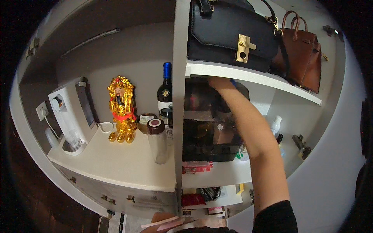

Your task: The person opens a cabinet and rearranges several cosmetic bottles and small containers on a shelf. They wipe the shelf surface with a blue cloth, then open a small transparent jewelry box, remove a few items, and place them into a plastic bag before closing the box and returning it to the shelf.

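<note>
My right hand [217,82] reaches under the white upper shelf, at the top of a dark see-through storage box [211,139] with a small clear knob. Its fingers are hidden by shadow and the shelf edge, so what they touch does not show. At the bottom of the view my left hand [161,217] grips flat pale-pink pieces [170,223], perhaps thin packets or cards. Below the box's front edge, red-and-pink packets [198,167] lie on the same shelf. A white bottle [276,123] stands to the right, behind my forearm.
Overhead, the shelf [250,74] bears a black handbag [227,38] and a brown handbag [303,58]. An upright panel [179,116] divides the cabinet. Left of it stand a water dispenser [72,116], golden figurine [121,107], wine bottle [165,90] and lidded clear bottle [157,145]. Lower shelves hold a red pouch [193,199].
</note>
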The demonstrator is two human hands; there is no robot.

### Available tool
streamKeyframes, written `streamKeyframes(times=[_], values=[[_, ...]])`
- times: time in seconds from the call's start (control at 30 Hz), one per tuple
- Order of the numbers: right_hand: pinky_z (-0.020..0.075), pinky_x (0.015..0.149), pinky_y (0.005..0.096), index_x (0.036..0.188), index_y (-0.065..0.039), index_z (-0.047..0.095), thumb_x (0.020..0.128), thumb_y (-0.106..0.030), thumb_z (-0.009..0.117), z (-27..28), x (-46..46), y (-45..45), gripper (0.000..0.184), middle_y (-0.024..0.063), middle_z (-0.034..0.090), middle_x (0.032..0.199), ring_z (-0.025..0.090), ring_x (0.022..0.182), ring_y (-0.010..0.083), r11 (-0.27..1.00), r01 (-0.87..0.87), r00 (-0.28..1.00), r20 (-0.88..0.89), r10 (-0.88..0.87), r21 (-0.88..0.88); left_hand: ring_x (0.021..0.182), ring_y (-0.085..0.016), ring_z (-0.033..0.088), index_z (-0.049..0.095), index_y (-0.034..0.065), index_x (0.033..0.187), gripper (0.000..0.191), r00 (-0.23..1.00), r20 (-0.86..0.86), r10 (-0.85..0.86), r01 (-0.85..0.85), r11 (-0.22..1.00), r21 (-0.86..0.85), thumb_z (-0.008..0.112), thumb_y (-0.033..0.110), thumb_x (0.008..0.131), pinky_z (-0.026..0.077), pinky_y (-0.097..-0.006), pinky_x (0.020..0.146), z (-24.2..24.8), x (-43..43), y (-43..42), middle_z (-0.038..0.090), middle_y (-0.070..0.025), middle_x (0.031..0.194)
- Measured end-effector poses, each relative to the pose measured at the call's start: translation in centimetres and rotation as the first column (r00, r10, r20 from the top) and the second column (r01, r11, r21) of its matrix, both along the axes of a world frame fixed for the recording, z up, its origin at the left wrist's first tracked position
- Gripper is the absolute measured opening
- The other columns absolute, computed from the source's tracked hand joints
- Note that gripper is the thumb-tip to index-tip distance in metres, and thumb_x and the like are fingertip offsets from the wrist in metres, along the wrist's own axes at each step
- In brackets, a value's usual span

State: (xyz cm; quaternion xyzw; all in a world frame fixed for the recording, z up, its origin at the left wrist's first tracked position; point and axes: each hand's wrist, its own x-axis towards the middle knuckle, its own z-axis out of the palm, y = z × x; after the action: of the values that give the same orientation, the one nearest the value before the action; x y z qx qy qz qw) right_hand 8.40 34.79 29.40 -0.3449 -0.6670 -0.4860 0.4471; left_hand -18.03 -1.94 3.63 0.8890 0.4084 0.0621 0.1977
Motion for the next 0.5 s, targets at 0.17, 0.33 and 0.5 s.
streamKeyframes(times=[0.17,0.33,0.5], values=[[0.0413,0.086,0.044,0.111,-0.007,0.056,0.082,-0.023,0.054,1.5,-3.4,-2.2,0.033,0.0186,0.056,0.11,0.052,0.102,0.0379,0.846,-0.132,0.98,0.061,0.19,-0.517,0.063,-0.019,0.054,0.059,0.0293,0.114,0.029,0.988,0.122,0.098,-0.078,0.983,-0.164,0.039,0.031,0.094,0.044,-0.0352,0.054,0.1,-0.2,0.6,0.057,-0.0062,0.071],[0.0408,0.087,0.0425,0.113,-0.005,0.054,0.08,-0.027,0.059,1.2,-1.8,-3.3,0.04,0.0194,0.055,0.112,0.051,0.104,0.0376,0.883,-0.104,0.984,0.084,0.16,-0.458,0.064,-0.019,0.056,0.06,0.0268,0.113,0.029,0.966,0.202,0.159,-0.115,0.97,-0.214,0.039,0.031,0.093,0.043,-0.0355,0.054,-5.9,-1.7,0.7,0.058,-0.007,0.073],[0.0436,0.08,0.0449,0.104,-0.006,0.059,0.079,-0.017,0.054,0.6,4.1,-2.1,0.028,0.0188,0.059,0.1,0.055,0.093,0.037,0.967,0.096,0.995,0.047,-0.088,-0.235,0.067,-0.024,0.061,0.066,0.0151,0.097,0.022,0.88,0.426,-0.21,0.024,0.915,0.403,0.049,0.027,0.09,0.047,-0.034,0.057,-9.2,-2.7,0.7,0.063,-0.0099,0.078]])
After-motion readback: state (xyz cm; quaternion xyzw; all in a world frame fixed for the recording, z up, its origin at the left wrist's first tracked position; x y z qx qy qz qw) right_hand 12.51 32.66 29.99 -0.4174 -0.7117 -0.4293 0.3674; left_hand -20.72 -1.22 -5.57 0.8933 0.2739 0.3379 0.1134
